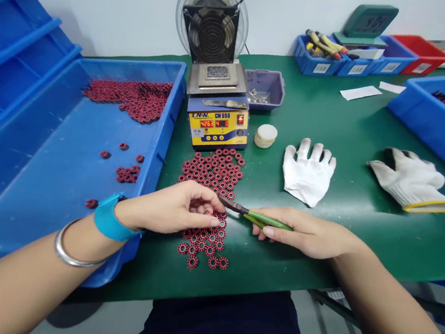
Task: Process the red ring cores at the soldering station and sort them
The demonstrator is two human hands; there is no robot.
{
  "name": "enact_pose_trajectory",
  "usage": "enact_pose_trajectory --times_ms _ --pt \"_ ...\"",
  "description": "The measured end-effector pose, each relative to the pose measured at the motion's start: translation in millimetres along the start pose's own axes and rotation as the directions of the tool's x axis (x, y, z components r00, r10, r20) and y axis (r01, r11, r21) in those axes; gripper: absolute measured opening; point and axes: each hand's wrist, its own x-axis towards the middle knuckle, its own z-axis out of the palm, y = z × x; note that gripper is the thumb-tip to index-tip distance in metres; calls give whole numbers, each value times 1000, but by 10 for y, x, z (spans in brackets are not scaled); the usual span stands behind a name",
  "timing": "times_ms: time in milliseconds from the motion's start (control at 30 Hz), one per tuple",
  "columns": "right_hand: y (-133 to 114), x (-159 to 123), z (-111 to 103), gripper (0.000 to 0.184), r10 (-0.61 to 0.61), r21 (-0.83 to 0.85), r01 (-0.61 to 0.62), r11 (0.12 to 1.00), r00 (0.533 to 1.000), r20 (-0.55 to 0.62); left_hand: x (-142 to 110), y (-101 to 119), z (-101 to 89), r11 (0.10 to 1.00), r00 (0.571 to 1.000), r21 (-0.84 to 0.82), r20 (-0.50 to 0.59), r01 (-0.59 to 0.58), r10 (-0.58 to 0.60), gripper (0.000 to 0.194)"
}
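Note:
Many small red-and-black wound ring cores [211, 170] lie in a dense patch on the green table, with a looser group of cores [212, 237] nearer its front edge. Over this patch my left hand [177, 207] is closed, thumb and fingers pinched on a core that they mostly hide. My right hand [303, 231] grips a pair of green-handled cutting pliers [267, 219]. The dark jaws point left and reach the left fingertips; whether they touch the core is hidden.
A blue bin [45, 168] with more cores stands left. Behind are a yellow-fronted solder pot [219, 126], a purple tray [269, 89] and a round white pad [266, 136]. Two white gloves [308, 171] lie right. Blue and red boxes [420, 55] line the back.

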Motion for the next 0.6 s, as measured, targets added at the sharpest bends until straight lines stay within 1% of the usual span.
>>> enact_pose_trajectory --times_ms 367,600 --pt "-23 -12 8 41 -35 -22 35 999 999 7 -9 -2 -6 999 1000 34 21 23 -24 37" --pt "-40 7 13 41 -31 -55 30 998 1000 -5 -11 3 -11 999 999 42 34 35 -36 37"
